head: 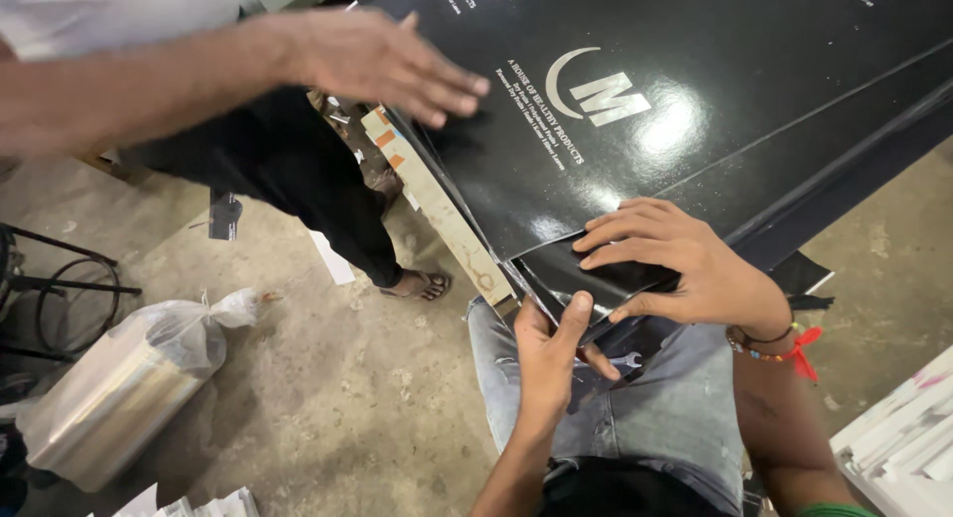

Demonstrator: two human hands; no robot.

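I see a stack of glossy black printed sheets [695, 130] lying flat and filling the upper right of the view, with its near corner over my lap. At that corner, a few sheets [596, 274] are lifted and fanned apart from the rest of the stack.

My left hand [548, 353] comes up from below the corner. Its thumb presses on the top of the fanned edge and its fingers curl underneath, so it pinches the lifted sheets. My right hand [685, 264] lies on top of the same corner, fingers extended and slightly spread, pressing the sheets down. A beaded wristband with a red thread [784, 346] sits on the right wrist.

The stack rests on a surface whose worn, paint-marked edge [437, 209] shows along its left side.

A second person's hand [382, 61] hovers over the far left part of the stack, fingers spread; I cannot tell whether it touches. That person stands on the concrete floor [347, 398] in a sandal [417, 284].

A plastic-wrapped roll [119, 388] lies on the floor at left.
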